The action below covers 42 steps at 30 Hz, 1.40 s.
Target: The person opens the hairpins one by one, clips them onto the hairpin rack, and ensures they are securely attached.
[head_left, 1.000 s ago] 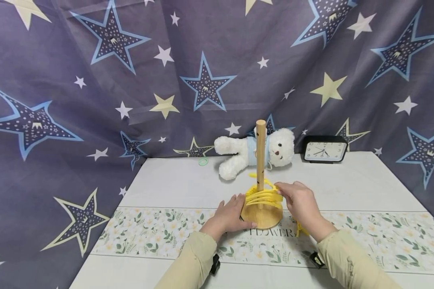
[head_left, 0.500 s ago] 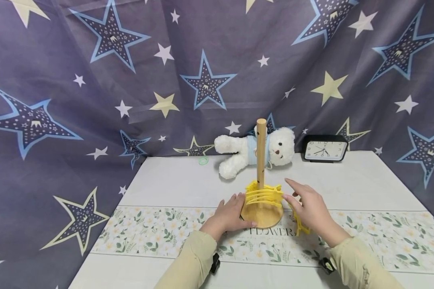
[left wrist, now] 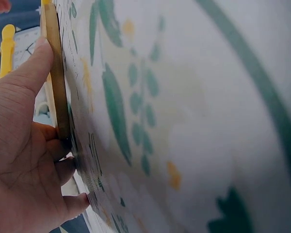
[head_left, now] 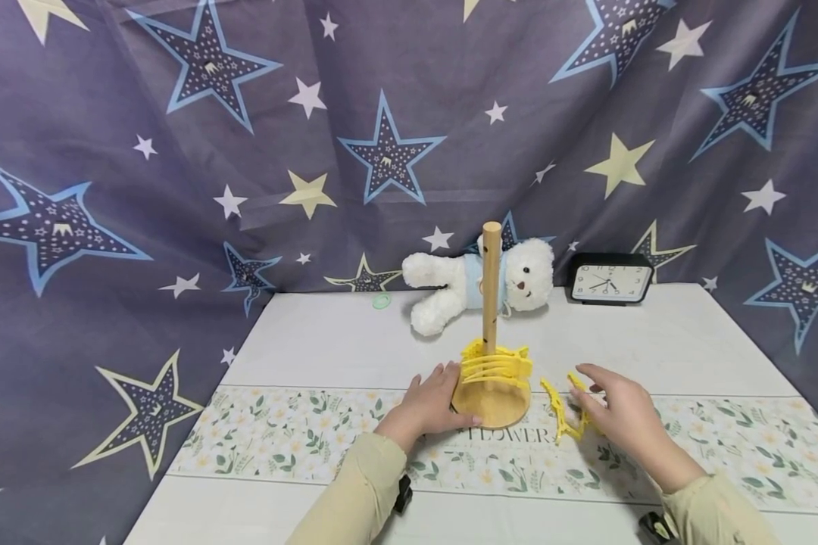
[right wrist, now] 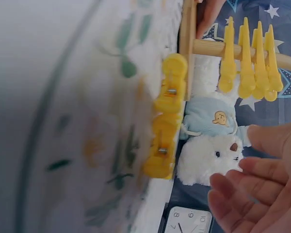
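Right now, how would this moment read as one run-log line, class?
left hand: holds wooden base; right hand: holds nothing, near loose yellow plastic; yellow clips: around upright post; white teddy: lying behind

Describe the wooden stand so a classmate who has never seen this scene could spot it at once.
Find the white table below the star-patterned curtain. The wooden stand is near its middle, its round base touched by the left hand, with the plush bear lying behind it. Unlike its neighbours, it rises tall and slim, with yellow clips around its lower part.
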Each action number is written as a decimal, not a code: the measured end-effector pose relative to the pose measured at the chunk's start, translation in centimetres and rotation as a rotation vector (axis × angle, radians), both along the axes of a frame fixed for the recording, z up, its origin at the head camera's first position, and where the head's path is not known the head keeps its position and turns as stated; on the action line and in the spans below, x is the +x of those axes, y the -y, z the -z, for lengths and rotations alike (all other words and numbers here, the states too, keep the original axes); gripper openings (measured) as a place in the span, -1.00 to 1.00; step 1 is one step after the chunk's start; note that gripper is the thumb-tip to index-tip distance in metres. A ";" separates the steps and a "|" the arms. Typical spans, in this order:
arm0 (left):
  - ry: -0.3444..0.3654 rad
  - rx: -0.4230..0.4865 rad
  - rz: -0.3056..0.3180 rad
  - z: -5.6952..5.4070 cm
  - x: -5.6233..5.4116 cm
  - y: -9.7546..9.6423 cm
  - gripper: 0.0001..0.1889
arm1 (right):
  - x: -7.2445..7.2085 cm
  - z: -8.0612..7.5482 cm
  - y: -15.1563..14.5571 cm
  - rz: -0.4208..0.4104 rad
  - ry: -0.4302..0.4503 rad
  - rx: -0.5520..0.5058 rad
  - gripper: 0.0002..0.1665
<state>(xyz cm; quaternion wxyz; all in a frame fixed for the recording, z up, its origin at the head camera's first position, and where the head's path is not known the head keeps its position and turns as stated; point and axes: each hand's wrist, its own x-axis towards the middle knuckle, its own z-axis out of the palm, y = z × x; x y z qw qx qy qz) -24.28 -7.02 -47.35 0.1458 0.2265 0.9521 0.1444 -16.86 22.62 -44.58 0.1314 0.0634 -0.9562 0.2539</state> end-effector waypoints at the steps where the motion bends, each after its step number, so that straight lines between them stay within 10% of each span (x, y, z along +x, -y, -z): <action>1: 0.002 -0.004 0.001 0.1 0.0 0.0 0.10 | 0.1 0.1 -0.1 0.009 0.018 0.003 -0.47; 24: -0.002 -0.006 -0.006 1.1 -0.6 0.0 0.12 | 0.5 1.7 -1.1 0.079 0.367 0.175 -0.64; 42: -0.007 -0.016 -0.008 0.9 -0.4 -0.1 0.11 | 0.5 0.9 -2.7 0.093 0.279 0.078 -0.50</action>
